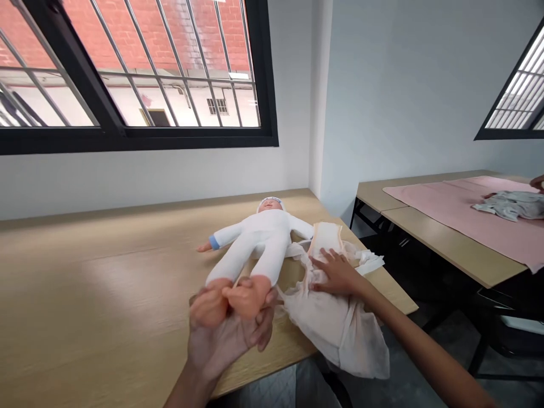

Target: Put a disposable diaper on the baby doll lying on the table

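A baby doll (pixel 259 238) in a white suit and cap lies on its back on the wooden table (pixel 106 272), its feet toward me. My left hand (pixel 227 334) is wrapped round both of the doll's bare feet from below. To the right of the doll, an opened white diaper (pixel 335 328) with peach edges is spread at the table edge, its near end hanging over. My right hand (pixel 334 273) lies on the diaper with its fingers spread. White tabs or folded material (pixel 369 262) stick out beyond that hand.
Another table (pixel 467 260) at the right bears a pink cloth (pixel 450 201) and a crumpled pale garment (pixel 512 205). Part of another person's hand (pixel 538 182) shows at the right edge. A wall and barred window stand behind my table.
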Demonstrator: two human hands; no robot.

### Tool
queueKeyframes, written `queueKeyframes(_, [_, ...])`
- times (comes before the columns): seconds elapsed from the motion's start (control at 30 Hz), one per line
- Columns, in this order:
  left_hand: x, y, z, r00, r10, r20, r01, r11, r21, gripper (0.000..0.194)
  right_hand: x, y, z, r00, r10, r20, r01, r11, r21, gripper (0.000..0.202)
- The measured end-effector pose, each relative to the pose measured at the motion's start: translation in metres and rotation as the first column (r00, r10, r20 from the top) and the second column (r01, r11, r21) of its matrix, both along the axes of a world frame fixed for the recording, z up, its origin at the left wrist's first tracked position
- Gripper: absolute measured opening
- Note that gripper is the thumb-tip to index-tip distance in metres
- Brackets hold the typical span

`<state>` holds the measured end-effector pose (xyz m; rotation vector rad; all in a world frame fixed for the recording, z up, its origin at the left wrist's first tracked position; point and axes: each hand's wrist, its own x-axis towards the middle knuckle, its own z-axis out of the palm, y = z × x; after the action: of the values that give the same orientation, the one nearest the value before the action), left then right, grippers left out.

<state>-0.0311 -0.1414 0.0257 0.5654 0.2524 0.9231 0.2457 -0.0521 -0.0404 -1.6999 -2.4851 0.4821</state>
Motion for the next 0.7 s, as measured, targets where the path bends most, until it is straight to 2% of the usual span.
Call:
queueKeyframes(0.07, [0.000,0.013,0.022,0.998,-0.051,-0.021,0.053,0.996,0.066,0.039,-0.011,-0.006,0.001,0.997,0.080,-0.010,-0.080,0.996,-0.026,0.098])
queueKeyframes(0.13, [0.003,0.025,0.043,0.999,-0.032,-0.022,0.034,0.995,0.095,0.042,-0.022,-0.015,0.003,0.985,0.166,-0.039,-0.168,0.984,-0.051,0.100])
queueKeyframes(0.27, [0.009,0.043,0.083,0.992,0.107,-0.061,-0.095,0.979,0.180,0.045,-0.045,-0.023,0.006,0.944,0.321,-0.072,-0.325,0.943,-0.065,0.101])
queueKeyframes(0.37, [0.013,0.054,0.106,0.977,0.201,-0.073,-0.180,0.956,0.231,0.047,-0.064,-0.016,0.008,0.916,0.390,-0.091,-0.394,0.918,-0.039,0.106])
queueKeyframes(0.5, [0.018,0.063,0.121,0.964,0.264,-0.032,-0.245,0.927,0.286,0.050,-0.089,0.012,0.009,0.929,0.355,-0.107,-0.358,0.934,-0.008,0.110])
queueKeyframes(0.7, [0.019,0.068,0.120,0.970,0.240,-0.030,-0.221,0.930,0.293,0.052,-0.124,0.065,-0.002,0.949,0.286,-0.130,-0.284,0.958,0.034,0.099])
